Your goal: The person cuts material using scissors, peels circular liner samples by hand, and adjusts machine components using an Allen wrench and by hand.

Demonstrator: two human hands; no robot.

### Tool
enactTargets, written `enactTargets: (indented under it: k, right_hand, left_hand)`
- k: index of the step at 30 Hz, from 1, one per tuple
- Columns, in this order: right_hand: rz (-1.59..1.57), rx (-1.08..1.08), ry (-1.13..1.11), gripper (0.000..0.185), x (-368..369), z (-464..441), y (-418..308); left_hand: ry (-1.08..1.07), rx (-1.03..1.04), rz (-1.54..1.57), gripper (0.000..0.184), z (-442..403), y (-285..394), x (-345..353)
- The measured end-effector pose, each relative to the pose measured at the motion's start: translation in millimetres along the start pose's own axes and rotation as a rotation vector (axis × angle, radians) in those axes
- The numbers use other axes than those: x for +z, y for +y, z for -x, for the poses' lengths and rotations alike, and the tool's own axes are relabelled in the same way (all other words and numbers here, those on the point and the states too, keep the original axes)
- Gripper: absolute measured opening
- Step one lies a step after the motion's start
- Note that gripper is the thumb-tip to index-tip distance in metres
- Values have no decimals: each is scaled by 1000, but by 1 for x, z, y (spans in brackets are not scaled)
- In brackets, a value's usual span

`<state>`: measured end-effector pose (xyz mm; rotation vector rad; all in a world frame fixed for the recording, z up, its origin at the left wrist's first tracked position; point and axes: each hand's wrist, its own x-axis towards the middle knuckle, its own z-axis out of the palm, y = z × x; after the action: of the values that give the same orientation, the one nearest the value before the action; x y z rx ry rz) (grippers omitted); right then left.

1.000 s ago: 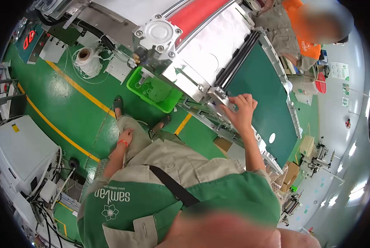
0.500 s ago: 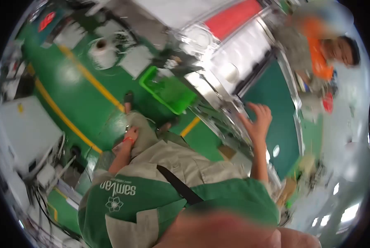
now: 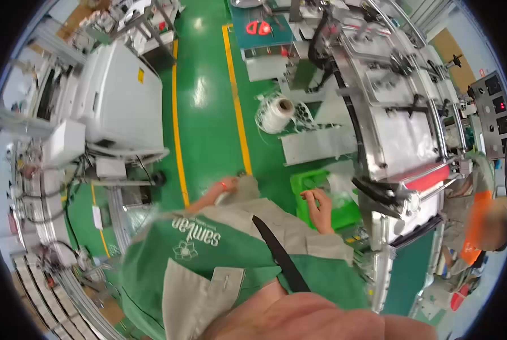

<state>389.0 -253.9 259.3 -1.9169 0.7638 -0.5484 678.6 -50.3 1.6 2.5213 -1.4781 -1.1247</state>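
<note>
My left hand (image 3: 226,186), with a red band at the wrist, hangs beside my trouser leg over the green floor. Its fingers are blurred, and I cannot make out anything in them. My right hand (image 3: 318,208) is in front of the green plastic crate (image 3: 347,216), as seen from above. Its fingers are loosely bent with a small gap, and no object shows in them. I cannot tell whether it touches the crate. Inside the crate lies some clear or whitish plastic material (image 3: 339,187).
A machine with metal rails (image 3: 403,136), a red roller (image 3: 428,178) and a dark green belt (image 3: 409,272) stands at the right. A person in an orange vest (image 3: 479,218) is beyond it. A white roll (image 3: 276,115) is ahead; a white cabinet (image 3: 123,102) stands left of the yellow-lined walkway (image 3: 202,113).
My view has turned right, so the walkway lies ahead. My right hand has left the machine's belt side and dropped near the crate, its fingers less spread. My left hand stays by my leg.
</note>
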Motion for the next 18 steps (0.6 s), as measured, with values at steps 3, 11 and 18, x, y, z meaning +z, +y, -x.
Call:
enactTargets:
  k: [3,11,18]
  right_hand:
    - [-371,144,6,16,78,-75,5]
    - [-907,452,118,62,218,-421,69]
    - [-767,473,591,67,268,-553,109]
  left_hand:
    - [-157,-77,475,44,-11,-30,-53]
    - [58,-193,931,43,-8,-118,-118]
    - [181,-89,1147,38,-46,-153,-221]
